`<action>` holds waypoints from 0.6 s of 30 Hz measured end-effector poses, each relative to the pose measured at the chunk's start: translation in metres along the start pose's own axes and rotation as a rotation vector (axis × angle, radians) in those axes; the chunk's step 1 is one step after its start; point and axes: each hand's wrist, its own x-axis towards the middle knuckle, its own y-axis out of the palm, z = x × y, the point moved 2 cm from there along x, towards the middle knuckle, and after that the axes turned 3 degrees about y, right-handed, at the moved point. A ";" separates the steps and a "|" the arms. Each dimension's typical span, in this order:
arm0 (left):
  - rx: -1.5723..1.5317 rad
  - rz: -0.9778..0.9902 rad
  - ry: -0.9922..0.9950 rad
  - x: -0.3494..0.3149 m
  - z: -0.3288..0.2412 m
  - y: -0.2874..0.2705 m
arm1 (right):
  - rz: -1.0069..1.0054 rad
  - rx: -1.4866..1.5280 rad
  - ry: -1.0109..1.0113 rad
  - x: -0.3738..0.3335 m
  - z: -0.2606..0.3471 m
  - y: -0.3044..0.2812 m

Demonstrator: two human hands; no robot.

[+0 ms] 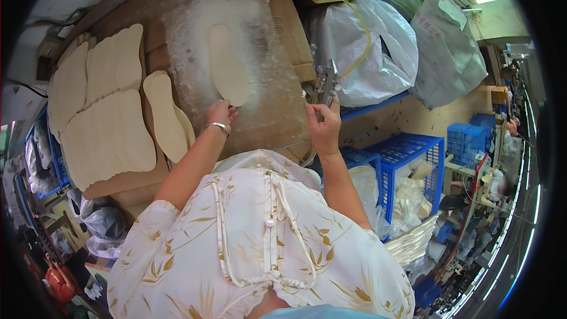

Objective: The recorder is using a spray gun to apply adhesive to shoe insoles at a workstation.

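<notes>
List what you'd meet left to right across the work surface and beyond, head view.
Fanned flat cream sole-shaped pieces → overlapping pair of cream sole-shaped pieces → single flat cream sole-shaped piece on the whitened patch → silver metal spray gun → large grey plastic sack.

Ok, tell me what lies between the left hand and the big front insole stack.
A smaller insole pile lies between the left hand and that stack, as the head view shows.

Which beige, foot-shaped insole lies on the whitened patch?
The single beige, foot-shaped insole at the bare left hand, surrounded by the whitened, roughly rectangular patch; the other beige insoles lie overlapped in groups farther left.
</notes>
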 end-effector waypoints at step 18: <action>-0.069 0.056 0.027 0.007 0.005 0.000 | -0.050 0.168 0.082 -0.011 -0.003 -0.009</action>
